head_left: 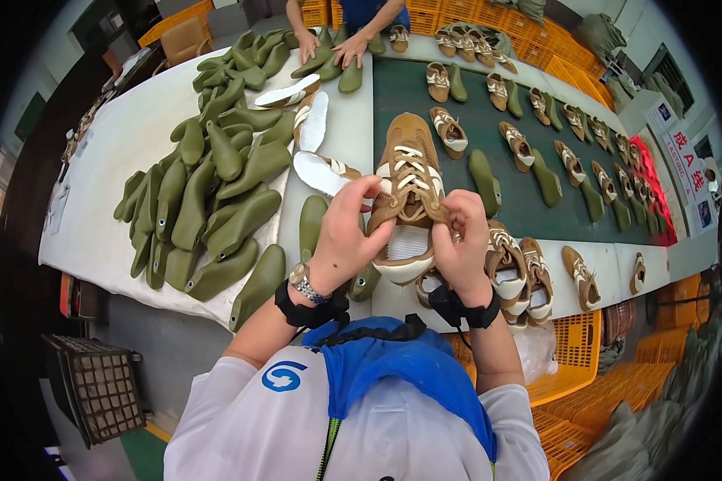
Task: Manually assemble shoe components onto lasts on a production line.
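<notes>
A: Where's the tan-and-white shoe (410,148) rn?
B: Btwn both hands, above the counter (350,120), toe pointing away from the person, heel end nearest the body. Pale ribbed lining shows in the opening.
A: Fingers?
B: L hand (346,232): thumb + index pinching the L side of the collar, next to the laces. R hand (467,236): thumb + bent fingers pinching the R side. Toe sticks out well past the fingertips; heel hangs btwn & below the thumbs.
A: Containers?
B: Yellow crate (583,349), lower R, below counter level; clear plastic bag (540,353) looks to be in it. Orange crates (489,18) stacked at the far side, contents mostly can't tell. Dk mesh crate (103,389) on the floor, lower L; contents n/a, can't make out.
</notes>
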Motion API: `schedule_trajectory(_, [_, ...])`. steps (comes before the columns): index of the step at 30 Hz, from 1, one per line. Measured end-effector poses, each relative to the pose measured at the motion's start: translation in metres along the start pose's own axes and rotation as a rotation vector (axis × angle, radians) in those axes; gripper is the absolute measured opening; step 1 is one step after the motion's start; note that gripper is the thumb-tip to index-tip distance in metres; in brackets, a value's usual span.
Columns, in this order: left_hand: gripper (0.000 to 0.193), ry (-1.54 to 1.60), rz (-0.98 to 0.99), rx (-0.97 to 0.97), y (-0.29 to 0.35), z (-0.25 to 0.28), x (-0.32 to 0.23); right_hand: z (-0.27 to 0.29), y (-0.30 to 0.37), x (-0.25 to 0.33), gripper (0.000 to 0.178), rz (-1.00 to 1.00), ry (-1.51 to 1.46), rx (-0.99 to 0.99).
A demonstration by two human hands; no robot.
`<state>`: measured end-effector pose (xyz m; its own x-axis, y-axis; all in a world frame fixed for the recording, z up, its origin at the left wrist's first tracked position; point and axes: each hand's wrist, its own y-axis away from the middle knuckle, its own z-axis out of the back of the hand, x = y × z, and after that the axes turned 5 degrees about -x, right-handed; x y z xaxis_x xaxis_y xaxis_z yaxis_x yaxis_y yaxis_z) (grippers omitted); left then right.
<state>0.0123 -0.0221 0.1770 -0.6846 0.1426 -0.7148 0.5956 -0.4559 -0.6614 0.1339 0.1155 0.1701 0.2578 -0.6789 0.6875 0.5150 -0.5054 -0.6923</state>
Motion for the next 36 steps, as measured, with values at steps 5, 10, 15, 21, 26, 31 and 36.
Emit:
schedule_trajectory(5, [0.044,-0.197,-0.103,0.024,-0.001,0.006,0.005,0.001,-0.003,0.016,0.041,-0.097,0.018,0.159])
schedule_trajectory(10, [0.047,-0.208,-0.146,0.004,0.002,0.008,-0.002,0.001,-0.018,0.034,0.026,0.241,0.266,0.102])
schedule_trajectory(15, [0.045,-0.194,-0.318,0.040,0.005,0.008,-0.003,-0.001,-0.023,0.030,0.015,0.242,0.212,0.172])
schedule_trajectory(21, [0.039,-0.194,-0.383,0.095,0.014,0.013,-0.005,0.001,-0.018,0.024,0.014,0.192,0.178,0.306])
schedule_trajectory(26, [0.036,-0.215,-0.354,0.106,0.020,0.013,-0.006,0.000,-0.007,0.030,0.020,0.074,0.125,0.343])
schedule_trajectory(31, [0.035,-0.224,-0.256,0.107,0.026,0.009,-0.003,-0.009,0.004,0.024,0.024,0.108,0.242,0.282])
schedule_trajectory(36, [0.033,-0.186,-0.201,0.115,0.026,0.007,0.003,-0.010,0.001,0.015,0.020,0.095,0.205,0.262])
